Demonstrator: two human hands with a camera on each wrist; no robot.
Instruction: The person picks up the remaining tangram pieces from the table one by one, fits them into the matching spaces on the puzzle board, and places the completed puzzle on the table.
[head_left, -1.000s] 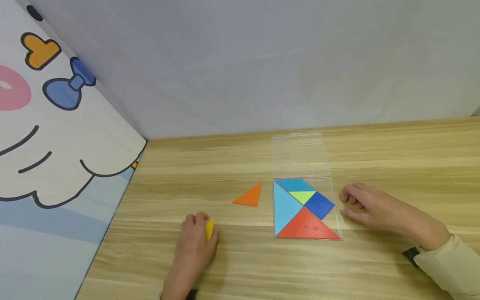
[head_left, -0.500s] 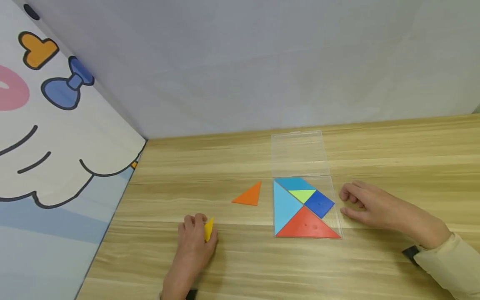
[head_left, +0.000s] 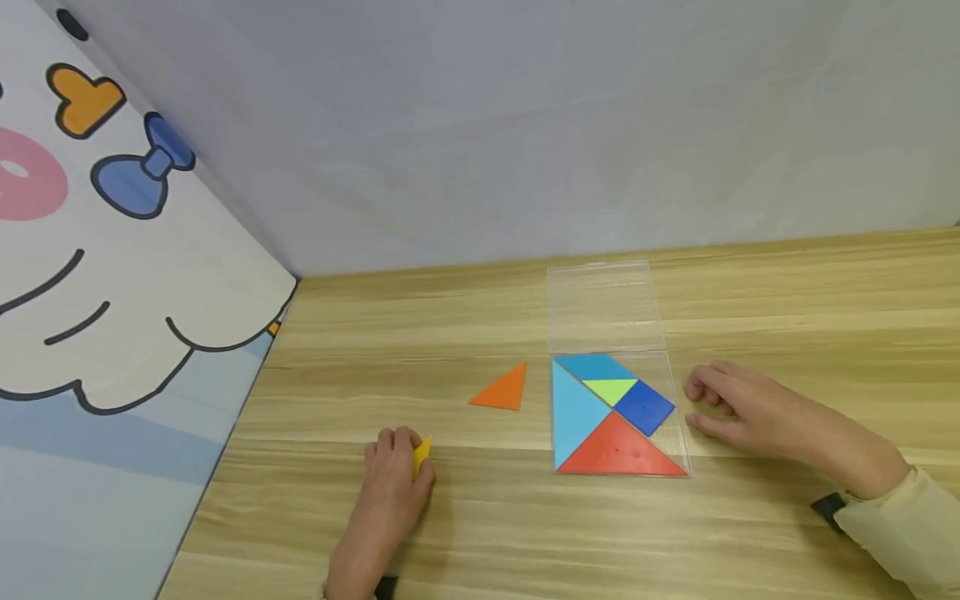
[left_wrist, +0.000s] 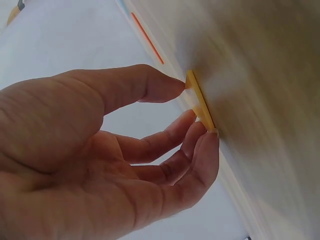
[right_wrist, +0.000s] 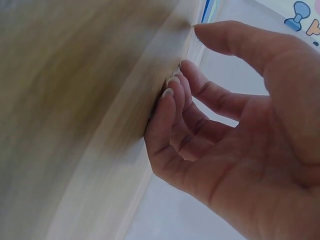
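My left hand (head_left: 390, 483) pinches a flat yellow tangram piece (left_wrist: 201, 101) between thumb and fingertips, close to the wooden table; the fingers partly cover it, so its full shape cannot be told. An orange triangle (head_left: 504, 388) lies loose on the table, right of that hand. Farther right, a clear plastic case (head_left: 671, 367) holds a light blue triangle (head_left: 576, 417), a red triangle (head_left: 621, 450), a teal piece (head_left: 596, 367), a lime triangle (head_left: 611, 389) and a dark blue square (head_left: 645, 407). My right hand (head_left: 738, 408) rests on the table beside the case, fingers loosely curled around nothing.
The transparent lid (head_left: 605, 307) of the case lies unfolded behind it. A pale wall covering (head_left: 525, 133) rises at the table's back edge. On the left stands a panel with cartoon prints (head_left: 142, 275). The wood-grain table (head_left: 540, 533) extends in front.
My left fingers have shifted slightly around the yellow piece, and a little less of it shows. The right hand and the other pieces have stayed put; the head view has shifted slightly.
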